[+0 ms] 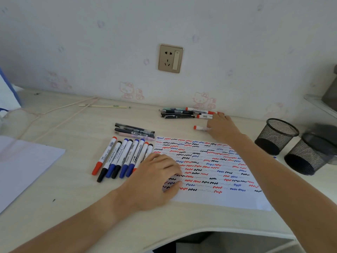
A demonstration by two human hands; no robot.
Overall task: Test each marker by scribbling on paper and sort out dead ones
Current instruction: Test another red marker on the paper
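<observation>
The left hand (156, 177) lies flat with relaxed fingers on the near-left part of the scribbled paper (215, 172), pressing it to the desk (73, 212). Just to its left sits a row of whiteboard markers (124, 157), with a few pens (135, 130) beyond them. The right hand (221, 127) reaches past the paper's far edge, its fingers resting on a red-capped marker (200, 128); whether it actually grips is hard to tell. Beyond its fingertips lies another pile of pens and markers (186, 113). Two mesh pen cups (291, 143) stand to its right.
</observation>
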